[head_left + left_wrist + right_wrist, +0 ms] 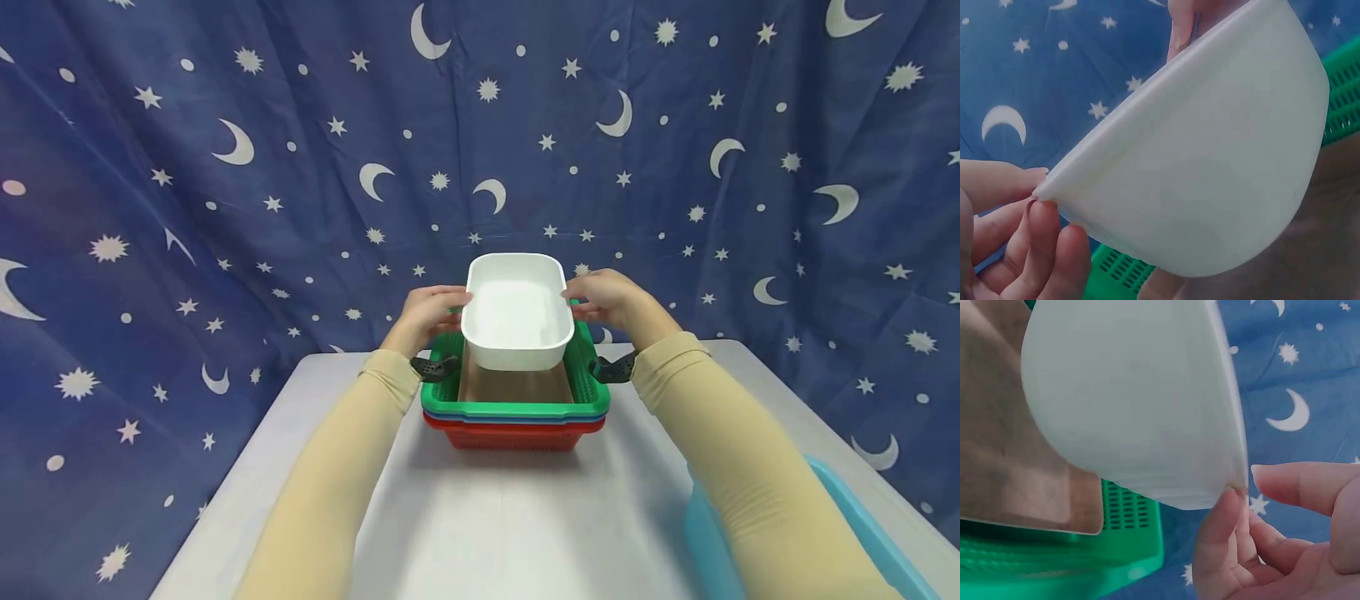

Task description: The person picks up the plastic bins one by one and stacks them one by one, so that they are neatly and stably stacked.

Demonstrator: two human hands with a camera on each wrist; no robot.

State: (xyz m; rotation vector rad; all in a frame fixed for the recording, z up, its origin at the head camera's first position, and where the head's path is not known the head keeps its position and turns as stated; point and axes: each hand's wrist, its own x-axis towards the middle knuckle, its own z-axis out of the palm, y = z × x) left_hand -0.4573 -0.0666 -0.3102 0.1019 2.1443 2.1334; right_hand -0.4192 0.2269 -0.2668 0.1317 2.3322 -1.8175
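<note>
A white rectangular tub with rounded corners (517, 312) is held up in the air, tilted so its inside faces the head view. My left hand (432, 317) pinches its left rim; in the left wrist view the thumb lies on the rim and the fingers (1044, 231) lie under it. On the opposite side my right hand (611, 302) pinches the right rim between thumb and fingers (1225, 515). Below the tub, a brown tray (517, 385) lies inside a green perforated basket (517, 409), which is stacked on a blue and a red basket (517, 437).
The baskets stand on a white table (495, 517) near its far edge. A light-blue bin (705, 533) is at the lower right, partly behind my right sleeve. A dark blue curtain (300, 208) with moons and stars hangs behind the table.
</note>
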